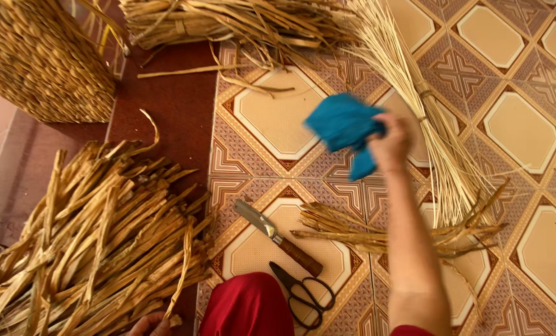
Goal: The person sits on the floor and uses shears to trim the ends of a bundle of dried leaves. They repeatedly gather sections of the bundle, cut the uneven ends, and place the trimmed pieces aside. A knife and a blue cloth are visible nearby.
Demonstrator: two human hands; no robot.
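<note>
Blue cloth (pixel 343 127), blurred, is clenched in the right hand (pixel 390 144), raised over the tiled floor (pixel 278 118) beside a tied bundle of thin straw (pixel 421 106). Left hand (pixel 150 323) at the floor's near edge touches the reed pile (pixel 91 242); whether its fingers are closed cannot be told. Knife (pixel 278 236) and scissors (pixel 306 295) lie near the red knee (pixel 247 308). Woven basket (pixel 38 56) stands at the far left corner.

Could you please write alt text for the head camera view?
The right hand holds a blue cloth above a patterned tiled floor, beside a knife, scissors and dried straw bundles. The left hand rests at the bottom edge by the straw.
</note>
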